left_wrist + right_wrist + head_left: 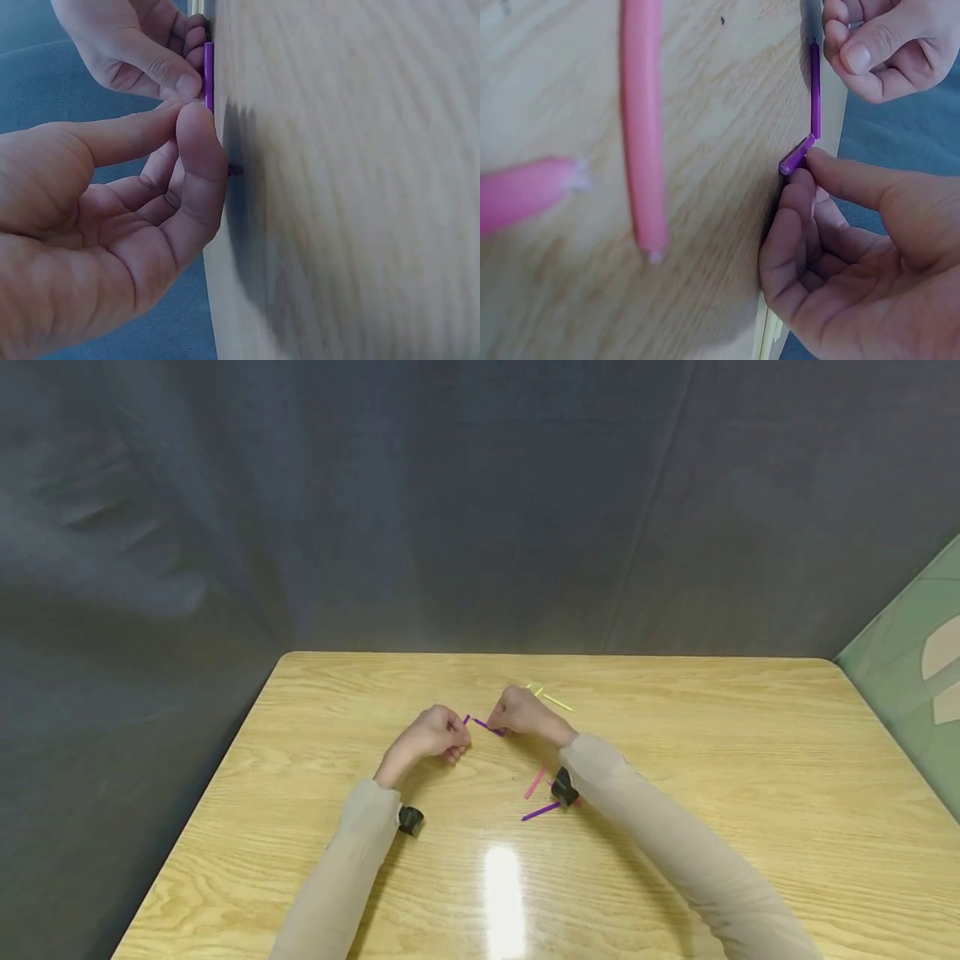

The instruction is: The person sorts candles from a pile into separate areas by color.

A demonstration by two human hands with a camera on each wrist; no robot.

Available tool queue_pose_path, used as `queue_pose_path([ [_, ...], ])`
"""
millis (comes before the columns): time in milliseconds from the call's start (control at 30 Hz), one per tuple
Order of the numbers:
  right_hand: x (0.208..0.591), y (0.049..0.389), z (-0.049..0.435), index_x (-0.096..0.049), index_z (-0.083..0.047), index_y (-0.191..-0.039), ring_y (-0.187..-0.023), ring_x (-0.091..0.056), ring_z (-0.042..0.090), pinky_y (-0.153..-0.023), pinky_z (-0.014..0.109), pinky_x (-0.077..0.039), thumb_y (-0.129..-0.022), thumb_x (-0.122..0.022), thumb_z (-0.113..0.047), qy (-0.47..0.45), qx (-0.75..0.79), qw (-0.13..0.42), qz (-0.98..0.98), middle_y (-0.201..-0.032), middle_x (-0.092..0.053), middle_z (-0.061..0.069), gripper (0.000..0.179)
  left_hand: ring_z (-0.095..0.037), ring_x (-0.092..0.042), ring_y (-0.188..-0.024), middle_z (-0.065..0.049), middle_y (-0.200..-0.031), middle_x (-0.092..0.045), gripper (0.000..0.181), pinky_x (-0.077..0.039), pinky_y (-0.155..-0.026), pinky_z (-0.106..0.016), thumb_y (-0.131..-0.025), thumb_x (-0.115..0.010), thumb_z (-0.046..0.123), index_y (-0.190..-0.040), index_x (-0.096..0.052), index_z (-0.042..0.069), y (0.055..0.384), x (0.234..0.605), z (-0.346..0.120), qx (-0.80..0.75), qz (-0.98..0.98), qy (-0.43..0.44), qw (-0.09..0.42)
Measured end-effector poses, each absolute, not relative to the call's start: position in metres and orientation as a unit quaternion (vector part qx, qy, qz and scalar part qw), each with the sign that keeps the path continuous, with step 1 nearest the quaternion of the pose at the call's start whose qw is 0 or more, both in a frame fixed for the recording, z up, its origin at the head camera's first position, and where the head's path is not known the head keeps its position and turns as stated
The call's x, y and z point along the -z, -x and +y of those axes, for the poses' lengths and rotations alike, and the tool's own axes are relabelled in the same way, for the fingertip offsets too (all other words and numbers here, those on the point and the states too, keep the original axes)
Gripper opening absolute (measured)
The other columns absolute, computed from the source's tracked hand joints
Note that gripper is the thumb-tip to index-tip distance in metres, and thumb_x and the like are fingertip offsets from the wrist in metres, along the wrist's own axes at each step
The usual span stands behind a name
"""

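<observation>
My right hand (517, 711) pinches a slim purple stick (796, 155) between thumb and fingertips, low over the wooden tabletop. A second purple stick (815, 90) lies end to end with it, the two meeting at an angle. Above this second stick is my left hand (438, 732), with thumb and index tips together and the other fingers curled. In the left wrist view, the left hand (142, 202) hides most of that stick, and only a dark tip (235, 170) shows beyond the fingers. I cannot tell whether the left fingertips hold anything.
Nearer me, pink sticks (535, 782) and another purple stick (540, 812) lie partly under my right wrist and its black camera (564, 787). Several thin yellow sticks (558, 702) lie just beyond the right hand. A dark curtain (480, 510) hangs behind the table (262, 827).
</observation>
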State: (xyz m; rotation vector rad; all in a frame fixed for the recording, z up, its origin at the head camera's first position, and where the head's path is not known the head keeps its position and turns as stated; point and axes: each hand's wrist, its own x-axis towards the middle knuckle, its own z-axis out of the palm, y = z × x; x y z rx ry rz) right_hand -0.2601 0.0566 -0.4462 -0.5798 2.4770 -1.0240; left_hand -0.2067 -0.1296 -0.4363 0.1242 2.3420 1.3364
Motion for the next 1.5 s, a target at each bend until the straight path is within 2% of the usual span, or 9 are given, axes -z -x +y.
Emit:
queue_pose_path([
  [200, 0.445, 0.262, 0.059, -0.063, 0.001, -0.058, -0.038, -0.031, 0.004, -0.040, 0.017, -0.025, -0.085, -0.064, -0.004, 0.211, 0.365, 0.196, 0.885, -0.044, -0.045, -0.004, 0.028, -0.015, -0.059, -0.056, -0.015, -0.073, -0.065, 0.012, -0.055, -0.056, -0.028, -0.093, -0.059, -0.001, -0.085, -0.066, -0.009, 0.209, 0.437, -0.127, -0.476, 0.849, -0.060, 0.223],
  [333, 0.446, 0.262, 0.063, -0.063, 0.002, -0.058, -0.039, -0.030, 0.004, -0.041, 0.018, -0.024, -0.086, -0.062, -0.004, 0.218, 0.372, 0.193, 0.881, -0.046, -0.047, -0.002, 0.029, -0.016, -0.059, -0.055, -0.014, -0.072, -0.064, 0.012, -0.054, -0.056, -0.028, -0.093, -0.060, 0.000, -0.086, -0.065, -0.008, 0.209, 0.437, -0.125, -0.478, 0.848, -0.054, 0.224],
  [467, 0.445, 0.260, 0.070, -0.068, 0.003, -0.066, -0.042, -0.032, 0.005, -0.043, 0.018, -0.026, -0.087, -0.061, -0.003, 0.219, 0.381, 0.195, 0.877, -0.051, -0.052, 0.002, 0.023, -0.016, -0.059, -0.057, -0.014, -0.073, -0.064, 0.011, -0.054, -0.056, -0.028, -0.093, -0.061, 0.001, -0.087, -0.065, -0.008, 0.209, 0.436, -0.123, -0.479, 0.846, -0.057, 0.227],
  [633, 0.435, 0.253, 0.082, -0.072, 0.001, -0.079, -0.049, -0.039, 0.007, -0.050, 0.021, -0.034, -0.085, -0.063, -0.004, 0.216, 0.374, 0.189, 0.882, -0.060, -0.056, 0.001, 0.012, -0.018, -0.060, -0.059, -0.016, -0.076, -0.065, 0.010, -0.054, -0.057, -0.028, -0.092, -0.062, 0.001, -0.088, -0.065, -0.008, 0.209, 0.433, -0.123, -0.474, 0.848, -0.067, 0.227],
  [833, 0.424, 0.245, 0.095, -0.071, 0.004, -0.085, -0.053, -0.045, 0.010, -0.054, 0.022, -0.039, -0.088, -0.063, -0.003, 0.210, 0.375, 0.193, 0.882, -0.065, -0.060, 0.007, 0.011, -0.018, -0.060, -0.058, -0.016, -0.076, -0.065, 0.008, -0.055, -0.057, -0.030, -0.090, -0.064, 0.000, -0.087, -0.065, -0.007, 0.208, 0.428, -0.120, -0.460, 0.858, -0.077, 0.214],
  [1033, 0.423, 0.243, 0.109, -0.071, 0.003, -0.087, -0.057, -0.051, 0.012, -0.056, 0.024, -0.043, -0.087, -0.059, -0.002, 0.200, 0.380, 0.176, 0.886, -0.068, -0.063, 0.010, 0.013, -0.014, -0.057, -0.052, -0.014, -0.067, -0.064, 0.007, -0.054, -0.056, -0.032, -0.087, -0.067, -0.001, -0.082, -0.067, -0.005, 0.202, 0.426, -0.110, -0.448, 0.864, -0.094, 0.212],
  [1200, 0.427, 0.241, 0.122, -0.070, 0.005, -0.089, -0.056, -0.052, 0.014, -0.058, 0.026, -0.045, -0.087, -0.059, -0.002, 0.205, 0.385, 0.168, 0.884, -0.067, -0.063, 0.011, 0.013, -0.013, -0.055, -0.047, -0.011, -0.060, -0.062, 0.007, -0.052, -0.052, -0.028, -0.084, -0.067, -0.005, -0.078, -0.068, -0.006, 0.194, 0.427, -0.097, -0.452, 0.855, -0.125, 0.223],
  [1333, 0.432, 0.240, 0.129, -0.070, 0.006, -0.090, -0.054, -0.051, 0.012, -0.057, 0.026, -0.046, -0.087, -0.060, -0.002, 0.201, 0.389, 0.167, 0.883, -0.066, -0.062, 0.007, 0.013, -0.012, -0.054, -0.046, -0.011, -0.058, -0.061, 0.006, -0.048, -0.049, -0.024, -0.082, -0.066, -0.007, -0.076, -0.069, -0.005, 0.190, 0.427, -0.089, -0.445, 0.858, -0.145, 0.212],
  [1500, 0.435, 0.238, 0.136, -0.069, 0.005, -0.091, -0.058, -0.055, 0.016, -0.054, 0.025, -0.044, -0.088, -0.059, -0.003, 0.181, 0.402, 0.171, 0.881, -0.069, -0.062, 0.009, 0.013, -0.013, -0.055, -0.045, -0.011, -0.056, -0.061, 0.009, -0.042, -0.047, -0.020, -0.083, -0.070, -0.002, -0.073, -0.070, -0.003, 0.182, 0.430, -0.080, -0.424, 0.864, -0.162, 0.218],
])
